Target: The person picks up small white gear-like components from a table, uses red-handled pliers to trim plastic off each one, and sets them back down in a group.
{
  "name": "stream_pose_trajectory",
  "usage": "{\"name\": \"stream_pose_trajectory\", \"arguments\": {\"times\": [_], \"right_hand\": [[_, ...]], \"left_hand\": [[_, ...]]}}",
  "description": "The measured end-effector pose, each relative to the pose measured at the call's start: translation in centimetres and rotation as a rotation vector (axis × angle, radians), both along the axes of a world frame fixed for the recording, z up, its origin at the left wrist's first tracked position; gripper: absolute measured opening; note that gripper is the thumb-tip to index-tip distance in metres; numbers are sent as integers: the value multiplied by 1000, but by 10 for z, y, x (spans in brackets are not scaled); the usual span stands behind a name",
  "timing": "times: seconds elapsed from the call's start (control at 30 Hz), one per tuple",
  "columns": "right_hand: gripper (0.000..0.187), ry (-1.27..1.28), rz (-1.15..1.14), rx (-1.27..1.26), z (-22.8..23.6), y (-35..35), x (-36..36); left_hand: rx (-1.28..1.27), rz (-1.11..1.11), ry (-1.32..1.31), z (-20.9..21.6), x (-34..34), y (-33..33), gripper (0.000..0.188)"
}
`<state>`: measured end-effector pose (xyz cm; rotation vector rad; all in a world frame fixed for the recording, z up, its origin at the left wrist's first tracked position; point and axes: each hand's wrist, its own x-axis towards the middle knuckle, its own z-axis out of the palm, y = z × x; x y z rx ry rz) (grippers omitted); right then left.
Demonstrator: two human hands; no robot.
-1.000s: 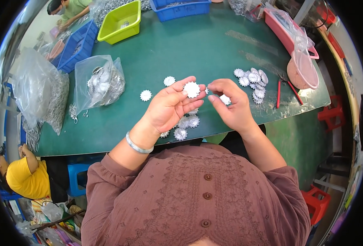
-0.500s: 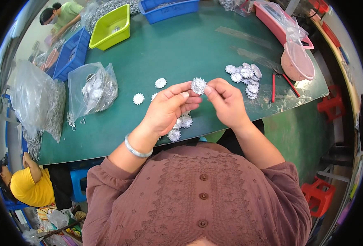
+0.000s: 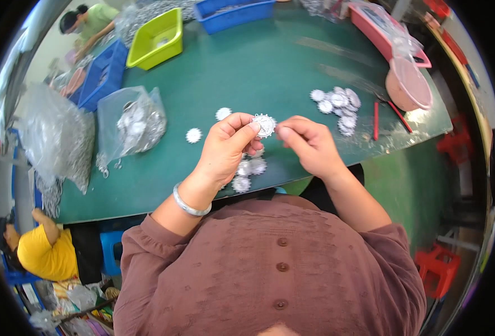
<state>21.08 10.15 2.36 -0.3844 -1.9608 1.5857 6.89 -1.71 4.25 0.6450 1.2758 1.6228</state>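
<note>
Over the table's near edge, my left hand (image 3: 225, 148) pinches a round silver medallion (image 3: 266, 127) with a toothed rim between thumb and fingers. Just right of it is my right hand (image 3: 313, 147), its thumb and forefinger pressed together and slightly blurred; whether something tiny sits between them I cannot make out. Below my left hand lie several similar medallions (image 3: 249, 169), partly covered by it. Two more, a loose medallion (image 3: 193, 135) and another medallion (image 3: 223, 113), lie to its left. A heap of medallions (image 3: 339, 106) is on the right.
Red-handled pliers (image 3: 376, 120) lie beside a pink bowl (image 3: 407, 85) at right. Clear bags (image 3: 132, 120) of metal parts stand left, near blue bins (image 3: 103, 74) and a lime-green bin (image 3: 156, 42) on the green table (image 3: 258, 67). Two other people sit at the left.
My right fingers have come off the medallion and moved slightly right. The left thumb now lies over the medallion's face. The whole view has shifted a little.
</note>
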Motion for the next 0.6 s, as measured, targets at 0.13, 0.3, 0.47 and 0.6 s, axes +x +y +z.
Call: {"name": "stream_pose_trajectory", "arguments": {"times": [0.13, 0.3, 0.47, 0.6], "right_hand": [[10, 32, -143, 245, -2, 12, 14], [11, -31, -388, 222, -22, 40, 46], [11, 1, -428, 361, -20, 39, 40], [11, -37, -529, 519, -18, 40, 55]], "left_hand": [[72, 242, 463, 22, -32, -39, 9], [159, 712, 883, 53, -118, -104, 11], [-429, 612, 1477, 48, -184, -132, 20], [-117, 679, 1521, 59, -140, -112, 21]]}}
